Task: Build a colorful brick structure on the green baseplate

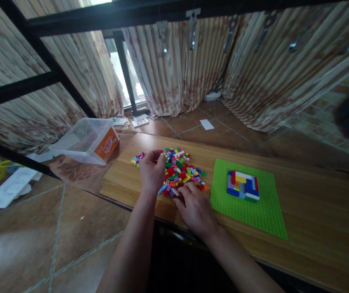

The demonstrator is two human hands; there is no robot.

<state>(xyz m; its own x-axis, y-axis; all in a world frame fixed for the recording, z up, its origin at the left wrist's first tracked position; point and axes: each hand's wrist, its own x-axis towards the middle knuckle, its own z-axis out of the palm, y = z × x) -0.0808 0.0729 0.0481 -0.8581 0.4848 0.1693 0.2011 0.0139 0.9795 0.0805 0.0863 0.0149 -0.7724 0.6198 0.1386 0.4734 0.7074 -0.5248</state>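
Observation:
A loose pile of small colourful toy bricks (pixel 174 167) lies on the wooden tabletop in front of me. Over its left part is my left hand (pixel 151 171), thumb and fingers drawn together in a pinch; whatever they hold, if anything, is too small to make out. My right hand (pixel 196 207) rests at the pile's near right edge, fingers bent toward the bricks and the thumb apart from them. To the right lies a green baseplate (pixel 241 211). Joined bricks form a low block structure (pixel 242 186) on it, in red, blue, white and yellow.
A clear plastic bin (pixel 82 140) with an orange label stands at the left, beyond the table (pixel 321 211). Black metal bars (pixel 70 97) cross the upper left. Patterned curtains (pixel 168 73) hang behind, with papers (pixel 207 124) on the tiled floor.

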